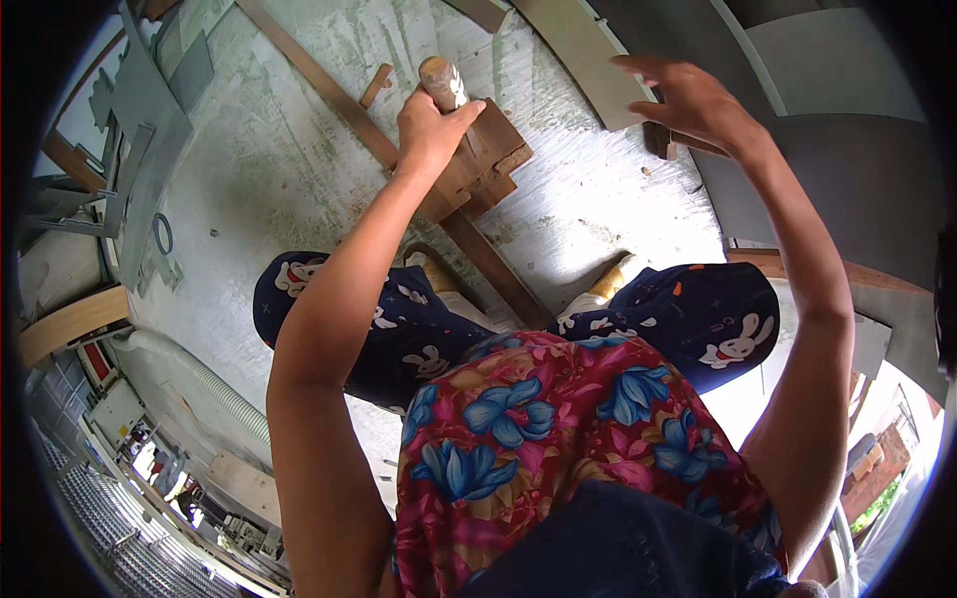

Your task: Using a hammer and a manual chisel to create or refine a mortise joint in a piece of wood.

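My left hand (427, 135) is wrapped around a short round cylinder (445, 84) with a brown end and whitish patches on its side; I cannot tell its kind. Just below that hand lie stepped brown wooden pieces (490, 159), touching or overlapping one another. A long brown wooden strip (493, 264) runs from under them toward my feet. My right hand (698, 105) is off to the right with its fingers apart and nothing in them. Close to it are a pale greenish-grey board (588, 65) and a small dark wooden block (658, 140).
Another long wooden strip (319, 75) crosses the pale, scuffed floor (259, 189), with a small stick (377, 86) beside it. Grey panels (837, 179) stand along the right. Grey offcuts (150, 110), a dark ring (162, 234) and a ribbed hose (204, 374) are on the left.
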Demonstrator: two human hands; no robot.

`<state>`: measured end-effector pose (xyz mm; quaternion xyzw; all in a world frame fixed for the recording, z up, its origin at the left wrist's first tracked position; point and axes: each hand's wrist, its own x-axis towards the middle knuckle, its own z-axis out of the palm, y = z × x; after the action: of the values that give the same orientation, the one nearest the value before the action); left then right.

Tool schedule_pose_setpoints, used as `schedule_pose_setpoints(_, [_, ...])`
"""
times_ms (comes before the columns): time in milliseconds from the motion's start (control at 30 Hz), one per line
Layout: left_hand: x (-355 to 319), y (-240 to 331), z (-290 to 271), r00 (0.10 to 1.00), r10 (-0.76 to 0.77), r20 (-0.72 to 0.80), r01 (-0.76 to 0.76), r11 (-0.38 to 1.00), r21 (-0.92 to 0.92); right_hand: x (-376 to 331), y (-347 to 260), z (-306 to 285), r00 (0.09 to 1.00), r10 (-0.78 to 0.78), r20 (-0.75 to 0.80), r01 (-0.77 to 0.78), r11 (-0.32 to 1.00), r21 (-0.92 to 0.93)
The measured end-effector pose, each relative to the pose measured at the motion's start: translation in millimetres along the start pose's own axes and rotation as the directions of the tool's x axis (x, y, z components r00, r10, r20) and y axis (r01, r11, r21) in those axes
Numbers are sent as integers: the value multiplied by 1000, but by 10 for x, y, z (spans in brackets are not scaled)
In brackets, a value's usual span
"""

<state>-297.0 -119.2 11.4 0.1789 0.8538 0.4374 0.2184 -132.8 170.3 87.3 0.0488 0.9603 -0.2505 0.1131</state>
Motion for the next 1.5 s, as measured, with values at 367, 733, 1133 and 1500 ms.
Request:
schedule_pose_setpoints(367, [-183, 241, 331, 945, -324, 35, 309, 857, -414, -1700, 852, 728, 748, 652, 122, -567, 533, 628])
schedule_pose_setpoints(733, [-494, 241, 712, 939, -343, -13, 288, 808, -514, -763, 1402, 658, 942, 239, -236, -313, 880, -357])
schedule_pose_setpoints(1133, [-779, 57, 529, 941, -173, -292, 18, 885, -466, -673, 1603, 1054, 532, 672, 516, -733, 671, -117])
schedule_pose_setpoints(1500, [-720, 3, 563, 885, -248, -393, -26, 818, -575, -1661, 909, 1377, 698, 712, 79, -506, 412, 758])
